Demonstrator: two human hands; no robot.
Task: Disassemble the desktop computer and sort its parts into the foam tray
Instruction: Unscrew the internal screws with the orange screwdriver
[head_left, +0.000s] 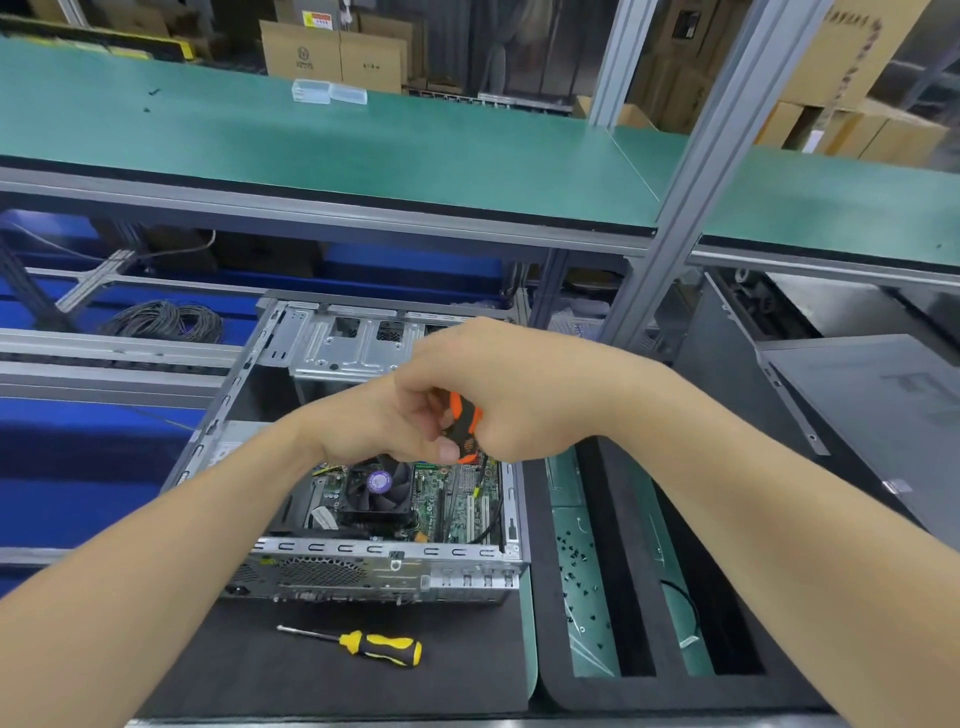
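The open desktop computer case (291, 358) lies on a dark mat, its motherboard (457, 499) and black CPU fan (379, 488) exposed. Both hands meet above the board. My right hand (498, 384) is closed around an orange-and-black screwdriver (464, 428), shaft pointing down toward the motherboard. My left hand (374, 421) pinches the same handle from the left. The black foam tray (602, 519) sits right of the case, with several small screws (576, 566) in its left compartment and a thin black cable (685, 603) in another.
A yellow-and-black screwdriver (363, 644) lies on the mat in front of the case. A dark case side panel (878, 415) rests at the right. A green shelf (363, 150) overhangs the bench on an aluminium post (691, 171). A coiled cable (166, 319) lies far left.
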